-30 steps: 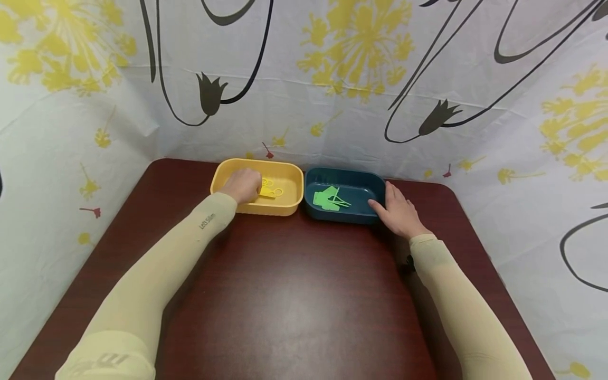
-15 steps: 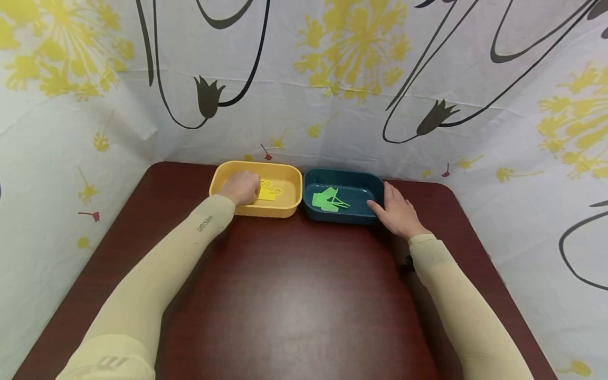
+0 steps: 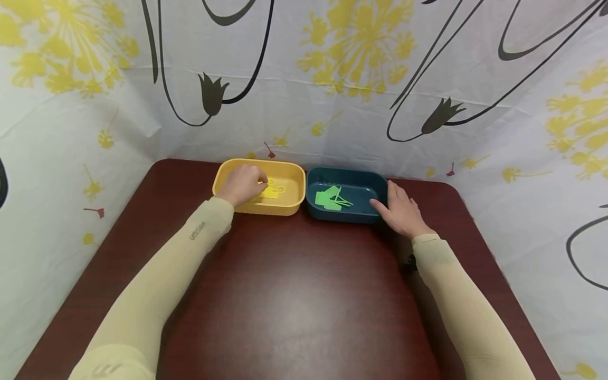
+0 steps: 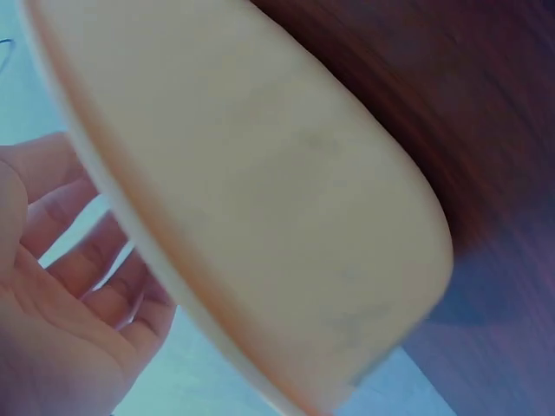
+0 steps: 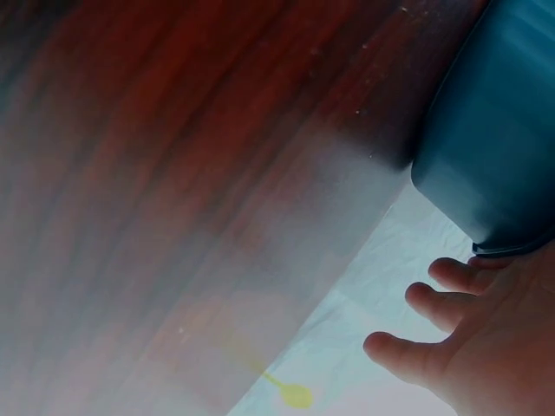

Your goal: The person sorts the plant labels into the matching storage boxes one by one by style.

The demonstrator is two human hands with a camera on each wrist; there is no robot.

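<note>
My left hand [image 3: 243, 184] is over the left part of a yellow plastic tray [image 3: 296, 179], its fingers bent downward. In the left wrist view the tray's outer wall [image 4: 260, 156] covers the tips of the thumb and index finger; I cannot tell whether they pinch anything. Flat yellow pieces with ring-shaped ends [image 3: 272, 192] lie in the tray beside the fingers. My right hand [image 3: 401, 211] rests against the right end of a dark teal tray [image 3: 349, 215], fingers extended along its outside and thumb over the near rim. Flat light-green pieces [image 3: 330, 198] lie in the teal tray's left half.
Both trays stand side by side at the back of a dark reddish-brown table [image 3: 294, 295]. A white sheet [image 3: 275, 95] printed with flowers hangs closely behind and along both sides.
My left hand has risen slightly inside the yellow tray, and its thumb side shows more now. The right hand keeps its place on the teal tray.
</note>
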